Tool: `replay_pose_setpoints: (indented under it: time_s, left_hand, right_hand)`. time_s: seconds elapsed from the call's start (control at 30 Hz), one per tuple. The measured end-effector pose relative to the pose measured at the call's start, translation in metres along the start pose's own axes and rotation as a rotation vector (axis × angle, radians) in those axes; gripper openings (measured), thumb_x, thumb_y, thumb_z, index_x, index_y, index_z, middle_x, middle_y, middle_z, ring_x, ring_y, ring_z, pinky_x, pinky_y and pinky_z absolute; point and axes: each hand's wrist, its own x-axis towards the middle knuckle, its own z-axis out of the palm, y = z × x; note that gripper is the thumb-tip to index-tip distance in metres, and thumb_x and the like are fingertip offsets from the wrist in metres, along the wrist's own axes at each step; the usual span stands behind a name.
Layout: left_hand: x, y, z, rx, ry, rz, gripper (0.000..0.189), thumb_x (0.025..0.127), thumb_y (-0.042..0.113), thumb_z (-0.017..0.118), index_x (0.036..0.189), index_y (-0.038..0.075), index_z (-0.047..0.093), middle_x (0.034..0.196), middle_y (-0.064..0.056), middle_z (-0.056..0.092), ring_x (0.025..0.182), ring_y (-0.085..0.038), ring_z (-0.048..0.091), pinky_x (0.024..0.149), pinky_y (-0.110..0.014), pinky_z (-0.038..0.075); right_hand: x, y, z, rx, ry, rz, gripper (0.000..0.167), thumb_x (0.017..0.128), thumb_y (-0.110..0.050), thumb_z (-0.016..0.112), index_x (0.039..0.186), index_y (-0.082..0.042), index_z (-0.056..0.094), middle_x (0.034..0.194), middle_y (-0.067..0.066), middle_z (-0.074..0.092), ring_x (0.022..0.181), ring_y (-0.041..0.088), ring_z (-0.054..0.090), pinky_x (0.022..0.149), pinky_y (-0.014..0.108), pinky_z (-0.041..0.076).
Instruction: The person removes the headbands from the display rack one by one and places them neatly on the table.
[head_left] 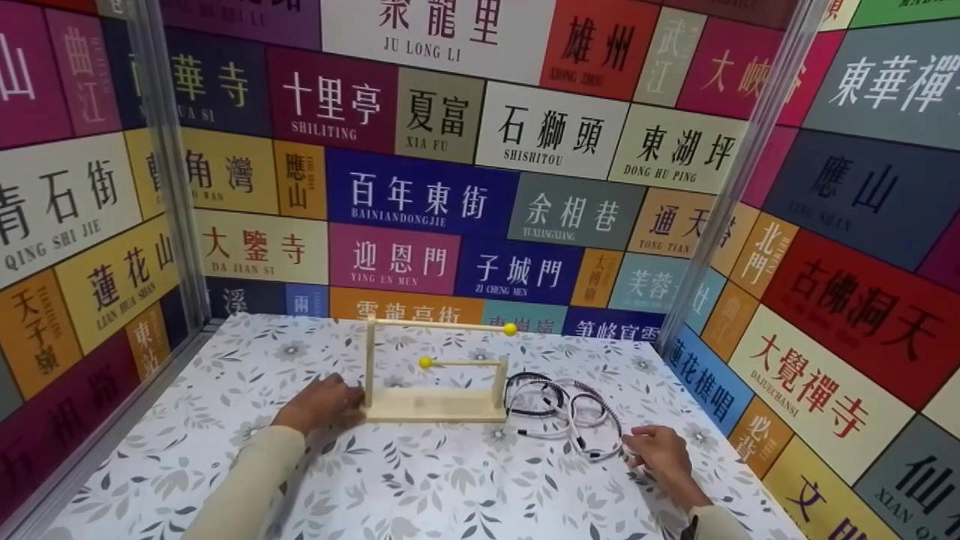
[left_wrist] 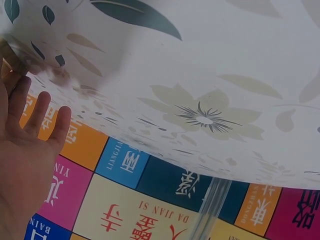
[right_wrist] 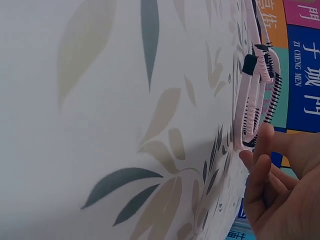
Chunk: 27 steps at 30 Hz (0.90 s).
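Note:
A pale wooden stand (head_left: pixel 435 405) has two posts, each with a horizontal rod tipped by a yellow ball. My left hand (head_left: pixel 326 403) is at the left end of its base, fingertips right by the wood. In the left wrist view the visible fingers of that hand (left_wrist: pixel 30 135) are extended and slightly spread. Right of the stand lie several headbands (head_left: pixel 577 420), black and pale pink, overlapping one another. My right hand (head_left: pixel 664 454) pinches the near right edge of a pink headband (right_wrist: pixel 242 110), its other fingers curled in the right wrist view.
A white tablecloth (head_left: pixel 435 487) with grey leaves and flowers covers the table. Colourful panels (head_left: pixel 420 191) printed with place names enclose it at the back and sides. Metal corner posts (head_left: pixel 176 172) stand at the back left and back right.

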Motion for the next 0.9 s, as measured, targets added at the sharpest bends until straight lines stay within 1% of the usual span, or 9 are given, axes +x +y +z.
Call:
replay_pose_setpoints:
  time_s: [0.1, 0.2, 0.3, 0.4, 0.6, 0.7, 0.77, 0.87, 0.9]
  left_hand:
    - [-0.001, -0.002, -0.001, -0.009, -0.008, -0.013, 0.025, 0.096, 0.035, 0.075, 0.12, 0.027, 0.074, 0.104, 0.005, 0.067, 0.106, -0.022, 0.058, 0.098, -0.052, 0.051]
    - [-0.002, -0.001, -0.004, -0.01, -0.02, -0.011, 0.027, 0.096, 0.034, 0.075, 0.121, 0.025, 0.074, 0.105, 0.003, 0.067, 0.107, -0.024, 0.059, 0.099, -0.053, 0.051]
    - [-0.003, -0.002, -0.006, -0.007, -0.024, -0.012, 0.027, 0.096, 0.035, 0.075, 0.12, 0.025, 0.074, 0.105, 0.003, 0.067, 0.105, -0.023, 0.06, 0.098, -0.053, 0.052]
    - [-0.005, -0.003, -0.007, -0.031, -0.022, -0.023, 0.028, 0.095, 0.034, 0.076, 0.122, 0.026, 0.074, 0.107, 0.001, 0.066, 0.105, -0.024, 0.06, 0.097, -0.053, 0.053]
    - [-0.004, -0.008, -0.006, -0.045, -0.002, 0.002, 0.033, 0.094, 0.035, 0.077, 0.125, 0.024, 0.073, 0.114, -0.002, 0.066, 0.105, -0.024, 0.06, 0.096, -0.053, 0.054]
    - [-0.002, -0.011, -0.006, -0.031, 0.019, 0.008, 0.039, 0.095, 0.038, 0.076, 0.13, 0.023, 0.071, 0.119, -0.006, 0.066, 0.107, -0.027, 0.061, 0.096, -0.054, 0.054]
    - [-0.002, -0.012, -0.009, -0.013, 0.04, -0.008, 0.047, 0.096, 0.044, 0.074, 0.136, 0.022, 0.068, 0.124, -0.008, 0.065, 0.11, -0.03, 0.062, 0.099, -0.056, 0.053]
    - [-0.001, -0.012, -0.015, 0.066, 0.104, 0.029, 0.054, 0.096, 0.047, 0.073, 0.14, 0.017, 0.065, 0.128, -0.011, 0.067, 0.114, -0.034, 0.062, 0.101, -0.059, 0.051]
    - [-0.001, -0.012, -0.018, 0.098, 0.129, 0.04, 0.056, 0.095, 0.049, 0.073, 0.14, 0.016, 0.065, 0.129, -0.011, 0.067, 0.116, -0.035, 0.061, 0.103, -0.059, 0.05]
  right_hand:
    - [0.001, -0.005, -0.002, -0.019, -0.007, -0.009, 0.047, 0.092, -0.03, 0.077, 0.126, 0.002, 0.069, 0.102, 0.01, 0.078, 0.068, 0.022, 0.072, 0.057, 0.034, 0.054]
    - [0.001, -0.011, -0.003, -0.006, 0.009, -0.061, 0.048, 0.091, -0.029, 0.079, 0.126, 0.003, 0.069, 0.104, 0.013, 0.078, 0.07, 0.026, 0.073, 0.061, 0.036, 0.058]
    - [-0.001, -0.019, -0.004, -0.006, 0.02, -0.165, 0.047, 0.092, -0.023, 0.079, 0.127, 0.006, 0.068, 0.11, 0.018, 0.076, 0.072, 0.031, 0.074, 0.063, 0.039, 0.062]
    - [-0.003, -0.028, -0.006, -0.037, 0.033, -0.263, 0.043, 0.092, -0.017, 0.08, 0.127, 0.005, 0.068, 0.116, 0.022, 0.074, 0.07, 0.033, 0.074, 0.059, 0.036, 0.061]
    - [0.002, -0.046, -0.009, -0.16, 0.061, -0.385, 0.042, 0.09, -0.016, 0.081, 0.127, 0.001, 0.07, 0.122, 0.022, 0.073, 0.06, 0.019, 0.072, 0.048, 0.027, 0.05]
    - [0.005, -0.052, -0.01, -0.227, 0.093, -0.448, 0.044, 0.088, -0.02, 0.083, 0.127, -0.002, 0.071, 0.121, 0.019, 0.074, 0.062, 0.015, 0.071, 0.047, 0.03, 0.049]
    - [0.006, -0.056, -0.01, -0.264, 0.124, -0.501, 0.044, 0.088, -0.023, 0.084, 0.125, -0.003, 0.073, 0.12, 0.018, 0.074, 0.067, 0.018, 0.073, 0.047, 0.031, 0.049]
    - [0.007, -0.061, -0.008, -0.31, 0.17, -0.582, 0.045, 0.086, -0.025, 0.086, 0.124, -0.004, 0.074, 0.113, 0.018, 0.076, 0.073, 0.024, 0.073, 0.043, 0.03, 0.045]
    - [0.007, -0.063, -0.007, -0.317, 0.177, -0.605, 0.045, 0.086, -0.025, 0.086, 0.124, -0.004, 0.074, 0.109, 0.019, 0.076, 0.069, 0.027, 0.072, 0.041, 0.03, 0.042]
